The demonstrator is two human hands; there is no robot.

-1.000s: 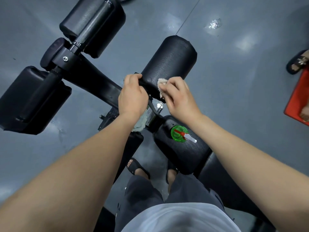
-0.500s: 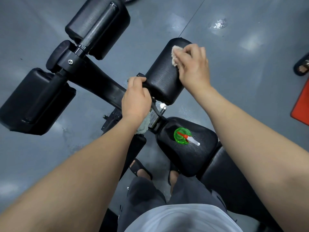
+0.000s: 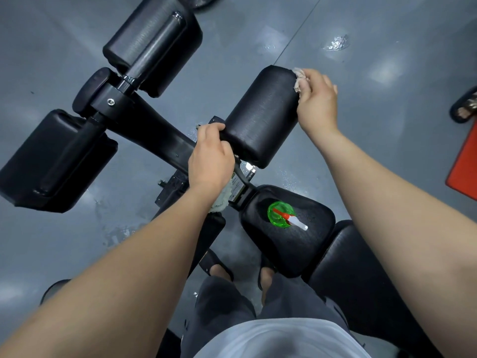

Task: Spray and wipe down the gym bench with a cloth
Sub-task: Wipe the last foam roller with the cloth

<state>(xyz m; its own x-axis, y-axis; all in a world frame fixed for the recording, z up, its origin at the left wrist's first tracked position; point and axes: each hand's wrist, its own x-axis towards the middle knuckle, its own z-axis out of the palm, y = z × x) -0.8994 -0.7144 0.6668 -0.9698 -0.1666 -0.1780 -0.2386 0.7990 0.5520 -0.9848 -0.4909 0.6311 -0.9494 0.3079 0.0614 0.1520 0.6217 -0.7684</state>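
At the far end of a black ribbed cylindrical roller pad, upper right of the black padded gym bench: a crumpled beige cloth, pinched between thumb and curled fingers of the right grip and pressed against the pad's rim. Back of the hand up, wrist slightly bent, forearm stretched long from the lower right corner.

At the roller pad's near end: the left grip, knuckles up, fingers curled over the junction of pad and black metal frame, clamped down on a fluffy white cloth. One small tuft beside the fingertips, a larger tuft hanging below the wrist. Left forearm in diagonally from the lower left corner, a shorter reach than the right.

On the black seat pad, close to the body and between the two forearms: a translucent green spray bottle, upright, seen from above, red-and-white nozzle pointing toward the right forearm. Touched by neither grip.

To the left, across the frame: two larger black rectangular pads on a crossbar.

Underneath: glossy grey floor with wet patches, and two feet in black sandals beside the seat pad.

At the right edge: the corner of a red mat and another sandalled foot.
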